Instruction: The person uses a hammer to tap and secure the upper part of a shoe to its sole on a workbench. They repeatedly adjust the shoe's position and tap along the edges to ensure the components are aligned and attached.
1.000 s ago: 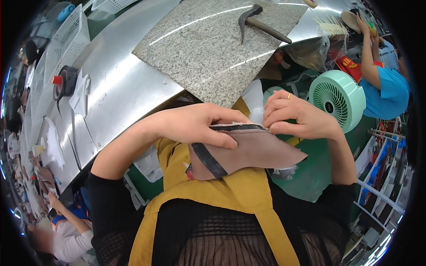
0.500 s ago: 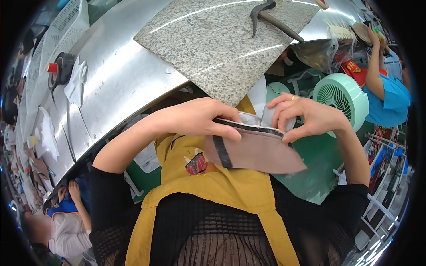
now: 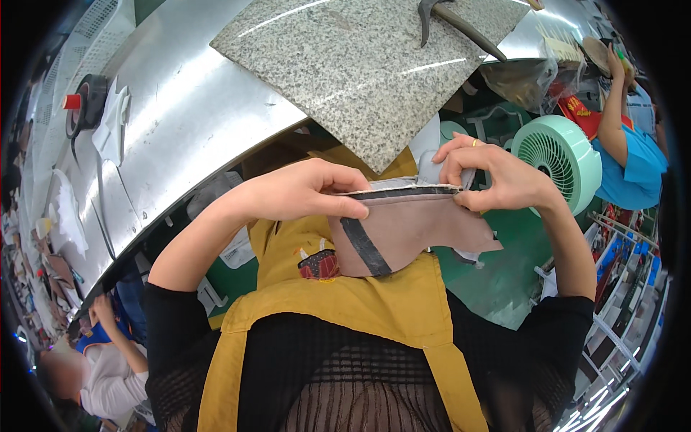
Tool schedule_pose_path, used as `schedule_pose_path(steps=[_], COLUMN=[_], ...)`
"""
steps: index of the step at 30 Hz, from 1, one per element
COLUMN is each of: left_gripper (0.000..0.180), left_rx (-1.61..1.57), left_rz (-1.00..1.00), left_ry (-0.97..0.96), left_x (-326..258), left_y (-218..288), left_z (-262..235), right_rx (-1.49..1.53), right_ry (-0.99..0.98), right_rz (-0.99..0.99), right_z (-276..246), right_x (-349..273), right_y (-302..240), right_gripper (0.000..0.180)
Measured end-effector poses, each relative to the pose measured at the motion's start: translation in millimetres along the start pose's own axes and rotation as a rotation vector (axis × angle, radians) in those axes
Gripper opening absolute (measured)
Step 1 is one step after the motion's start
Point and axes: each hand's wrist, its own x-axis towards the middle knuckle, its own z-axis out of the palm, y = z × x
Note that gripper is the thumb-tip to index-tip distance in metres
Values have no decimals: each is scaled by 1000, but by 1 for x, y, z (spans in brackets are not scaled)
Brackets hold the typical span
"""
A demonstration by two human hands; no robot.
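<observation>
A dusty-pink leather piece [image 3: 410, 227], which looks like a shoe upper, hangs between my hands over my yellow apron [image 3: 345, 309]. A black strip runs along its top edge, and a slanting black band crosses its left part. My left hand [image 3: 317, 189] pinches the top edge at the left, thumb in front and fingers behind. With thumb and bent fingers, my right hand [image 3: 497, 176] grips the right end of that same edge. Pale grey lining shows behind the edge, beside the right fingers. What the left fingertips touch behind the piece is hidden.
Ahead lies a speckled stone slab [image 3: 360, 79] with a hammer [image 3: 468, 29] on it, on a metal table [image 3: 187, 93]. A black tape roll [image 3: 88, 104] sits at the left. A mint-green fan [image 3: 558, 158] stands to the right. Co-workers are at both sides.
The leather piece has turned more toward me, its lower edge now showing a curved outline. My left hand has shifted slightly left. The right hand still grips the edge.
</observation>
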Motion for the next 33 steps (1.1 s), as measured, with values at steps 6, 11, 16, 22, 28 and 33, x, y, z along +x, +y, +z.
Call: schedule_pose_path(steps=[6, 11, 16, 22, 28, 33], left_gripper=[32, 35, 33, 31, 24, 23], left_rx=[84, 126, 117, 134, 135, 705], left_rz=[51, 93, 119, 107, 160, 492], left_ry=[-42, 43, 125, 147, 242, 508], left_x=[-7, -8, -8, -13, -15, -12], left_y=[-4, -21, -24, -28, -35, -52], left_z=[-12, -13, -9, -15, -13, 8], right_rx=[30, 31, 15, 30, -262, -665], right_ry=[-27, -6, 99, 143, 232, 403], right_rz=[60, 73, 43, 26, -93, -219], right_z=[1, -2, 3, 15, 27, 51], right_x=[0, 3, -1, 0, 3, 3], right_y=[0, 5, 10, 5, -2, -4], right_gripper=[13, 13, 12, 11, 13, 15])
